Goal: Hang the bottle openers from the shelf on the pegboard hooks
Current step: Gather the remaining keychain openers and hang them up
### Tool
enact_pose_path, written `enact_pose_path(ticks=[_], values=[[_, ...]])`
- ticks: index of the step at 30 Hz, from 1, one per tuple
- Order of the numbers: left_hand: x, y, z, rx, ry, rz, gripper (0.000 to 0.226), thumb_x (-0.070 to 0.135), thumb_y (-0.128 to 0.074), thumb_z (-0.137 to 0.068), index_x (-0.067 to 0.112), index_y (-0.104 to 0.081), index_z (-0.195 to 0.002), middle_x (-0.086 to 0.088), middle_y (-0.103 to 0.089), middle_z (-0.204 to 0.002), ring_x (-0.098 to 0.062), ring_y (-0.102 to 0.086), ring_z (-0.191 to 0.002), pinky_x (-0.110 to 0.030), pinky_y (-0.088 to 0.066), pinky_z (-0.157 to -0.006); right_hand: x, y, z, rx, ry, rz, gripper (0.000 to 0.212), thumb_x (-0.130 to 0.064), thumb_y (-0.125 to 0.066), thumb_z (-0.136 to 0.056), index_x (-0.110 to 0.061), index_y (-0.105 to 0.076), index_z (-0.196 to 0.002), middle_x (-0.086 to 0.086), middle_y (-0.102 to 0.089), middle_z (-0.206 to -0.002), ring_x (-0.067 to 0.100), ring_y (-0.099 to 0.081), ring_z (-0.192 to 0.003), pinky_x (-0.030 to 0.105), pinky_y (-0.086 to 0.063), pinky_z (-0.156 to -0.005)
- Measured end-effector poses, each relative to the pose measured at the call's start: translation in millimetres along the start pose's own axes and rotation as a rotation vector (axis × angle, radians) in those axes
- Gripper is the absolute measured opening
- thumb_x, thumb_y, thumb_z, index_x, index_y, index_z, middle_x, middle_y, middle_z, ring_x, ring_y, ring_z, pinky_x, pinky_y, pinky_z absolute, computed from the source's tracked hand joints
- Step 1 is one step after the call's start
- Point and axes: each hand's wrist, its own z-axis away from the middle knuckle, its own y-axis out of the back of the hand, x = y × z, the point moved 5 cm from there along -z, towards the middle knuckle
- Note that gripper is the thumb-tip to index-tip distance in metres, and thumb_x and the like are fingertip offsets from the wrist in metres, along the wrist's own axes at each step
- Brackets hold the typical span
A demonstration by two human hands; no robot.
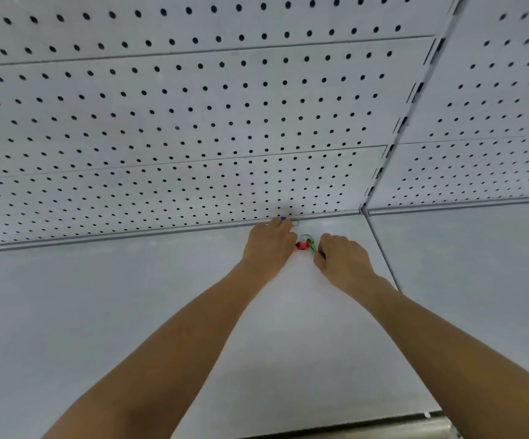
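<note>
Both forearms reach out over the grey shelf toward its back edge. The right hand has its fingers curled, pinching a green bottle opener lying on the shelf beside a red bottle opener. The left hand rests just beside them, fingers curled round something blue; what it is cannot be told. Behind rises the pegboard.

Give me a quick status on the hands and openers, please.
Left hand on blue opener. Right hand pinching green opener. Red opener between, on shelf. No hooks visible.
</note>
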Motion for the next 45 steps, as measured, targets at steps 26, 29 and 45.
enact_pose_path(ticks=[26,29,45], values=[[39.9,23.7,13.4,-0.252,0.175,0.009,0.009,0.025,-0.058,-0.090,0.016,-0.058,-0.093,-0.003,-0.062,-0.098,-0.021,-0.060,-0.085,-0.029,-0.039,-0.064,73.0,10.5,122.6,-0.115,-0.281,-1.058,0.016,-0.006,-0.050,-0.088,0.001,-0.063,-0.082,0.012,-0.065,-0.069,0.019,-0.055,-0.052,0.028,-0.048,-0.048],[38.6,19.5,21.7,-0.239,0.346,0.333,0.018,0.031,-0.066,-0.084,0.015,-0.063,-0.092,-0.004,-0.065,-0.096,-0.020,-0.058,-0.080,-0.029,-0.045,-0.067,87.1,14.1,133.2,-0.112,-0.273,-1.103,0.017,-0.005,-0.048,-0.089,0.002,-0.063,-0.083,0.012,-0.066,-0.069,0.019,-0.056,-0.052,0.028,-0.048,-0.048],[296.7,66.0,60.3,-0.420,0.503,2.034,0.011,0.017,-0.054,-0.093,0.012,-0.057,-0.084,0.001,-0.039,-0.058,-0.010,-0.024,-0.043,-0.023,-0.018,-0.042,215.6,62.9,237.1,0.100,-0.262,-1.325,0.017,-0.011,-0.052,-0.095,-0.005,-0.065,-0.088,0.011,-0.068,-0.073,0.018,-0.058,-0.058,0.030,-0.046,-0.051]])
